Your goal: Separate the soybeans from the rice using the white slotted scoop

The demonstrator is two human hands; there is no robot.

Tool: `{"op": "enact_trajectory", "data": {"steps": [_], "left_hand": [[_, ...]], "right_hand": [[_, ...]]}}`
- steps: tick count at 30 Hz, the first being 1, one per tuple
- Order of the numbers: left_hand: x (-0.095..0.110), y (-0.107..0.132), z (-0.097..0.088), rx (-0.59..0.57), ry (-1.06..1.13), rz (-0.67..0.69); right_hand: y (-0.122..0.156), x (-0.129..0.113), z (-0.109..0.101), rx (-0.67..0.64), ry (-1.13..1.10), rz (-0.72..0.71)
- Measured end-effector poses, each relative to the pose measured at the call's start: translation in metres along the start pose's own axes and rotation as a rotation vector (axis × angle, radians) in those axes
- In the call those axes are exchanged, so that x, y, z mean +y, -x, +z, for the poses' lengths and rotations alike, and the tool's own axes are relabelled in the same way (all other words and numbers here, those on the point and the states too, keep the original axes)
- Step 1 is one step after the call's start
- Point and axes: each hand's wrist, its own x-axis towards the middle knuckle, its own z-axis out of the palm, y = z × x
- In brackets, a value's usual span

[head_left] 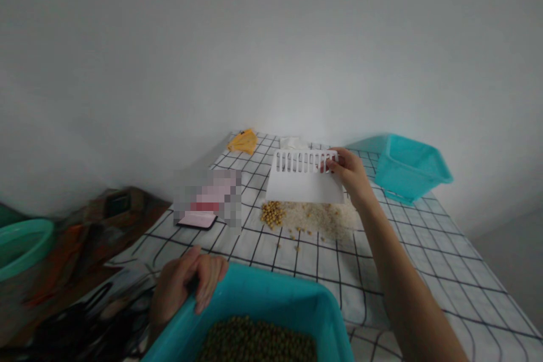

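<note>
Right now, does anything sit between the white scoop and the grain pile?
Nothing visible. The right hand holds the white scoop just behind the grain pile; no object lies between them.

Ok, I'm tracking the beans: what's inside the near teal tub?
Small olive-green beans lie in the near teal tub, whose rim the left hand grips. The frame edge cuts off the rest; their depth is hidden.
</note>
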Motion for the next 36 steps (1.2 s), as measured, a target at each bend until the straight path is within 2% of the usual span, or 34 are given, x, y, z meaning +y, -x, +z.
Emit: {"op": "enact_trajectory", "data": {"steps": [6,13,16,22,26,28,31,33,36], "left_hand": [[0.000,0.001,0.001,0.041,-0.038,-0.004],[0.012,0.004,0.011,0.039,-0.028,-0.069],[0.015,0.005,0.012,0.040,-0.023,-0.077],[0.015,0.001,0.009,0.002,-0.051,-0.081],[0.016,-0.001,0.011,-0.030,-0.053,-0.094],[0.014,0.000,0.015,-0.054,-0.063,-0.079],[0.009,0.002,0.023,-0.091,-0.072,-0.037],[0.005,0.002,0.028,-0.106,-0.085,-0.014],[0.000,0.001,0.030,-0.125,-0.104,-0.009]], "right_hand": [[0.001,0.006,0.005,-0.034,0.053,0.013],[0.001,0.000,0.003,-0.059,-0.003,0.008],[0.001,-0.001,-0.001,0.001,-0.053,0.010],[-0.001,-0.001,-0.010,0.133,-0.091,0.109],[0.003,-0.018,-0.023,0.236,-0.095,0.070],[0.018,-0.032,-0.033,0.246,-0.036,0.034],[0.060,-0.047,-0.051,0.214,0.011,0.021],[0.095,-0.047,-0.063,0.218,0.008,0.060],[0.139,-0.032,-0.077,0.210,0.002,0.171]]}}
